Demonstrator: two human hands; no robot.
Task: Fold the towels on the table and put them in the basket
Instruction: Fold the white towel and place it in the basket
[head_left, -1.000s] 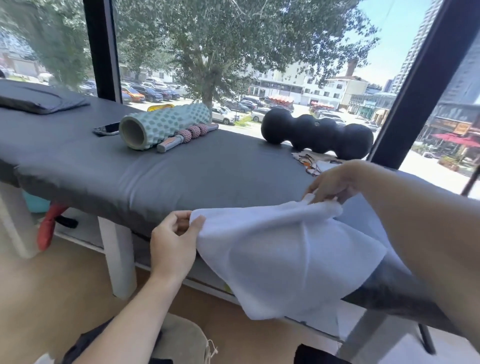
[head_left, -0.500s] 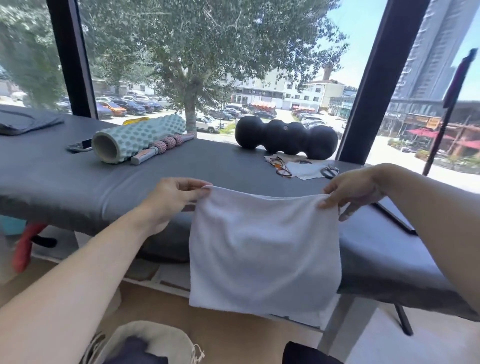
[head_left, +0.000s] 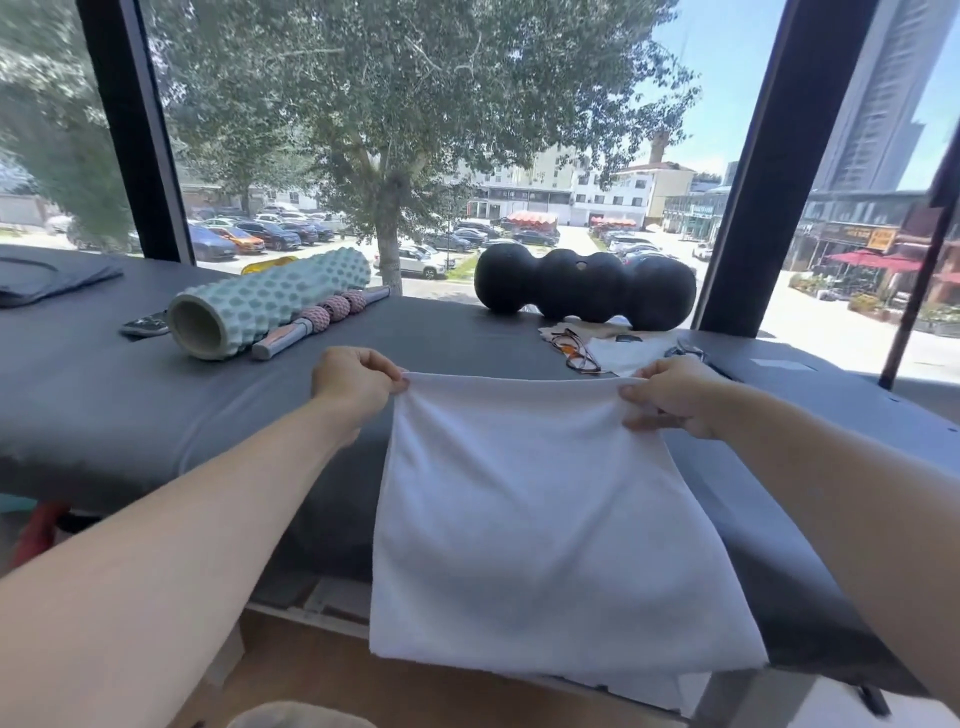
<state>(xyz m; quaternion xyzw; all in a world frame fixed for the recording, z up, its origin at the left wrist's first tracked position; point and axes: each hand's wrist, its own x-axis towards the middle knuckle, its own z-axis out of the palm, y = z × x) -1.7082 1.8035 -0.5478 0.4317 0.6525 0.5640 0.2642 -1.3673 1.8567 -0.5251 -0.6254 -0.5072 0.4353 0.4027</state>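
A white towel (head_left: 540, 519) hangs doubled over the near edge of the grey padded table (head_left: 156, 405), its top edge stretched straight between my hands. My left hand (head_left: 353, 382) pinches the towel's top left corner. My right hand (head_left: 670, 395) pinches the top right corner. A second layer of the towel shows below its bottom edge. A pale rim at the bottom of the frame may be the basket (head_left: 301, 716); only a sliver shows.
On the table's far side lie a mint foam roller (head_left: 265, 304), a pink massage stick (head_left: 322, 322), a black peanut-shaped roller (head_left: 584, 286), a phone (head_left: 145, 326), glasses (head_left: 576, 353) on a white cloth (head_left: 628, 353), and a folded dark cloth (head_left: 47, 275). A window stands behind.
The towel went from bunched and slanted to held flat by its two top corners. My hands moved apart and up onto the table, and the view swung right.
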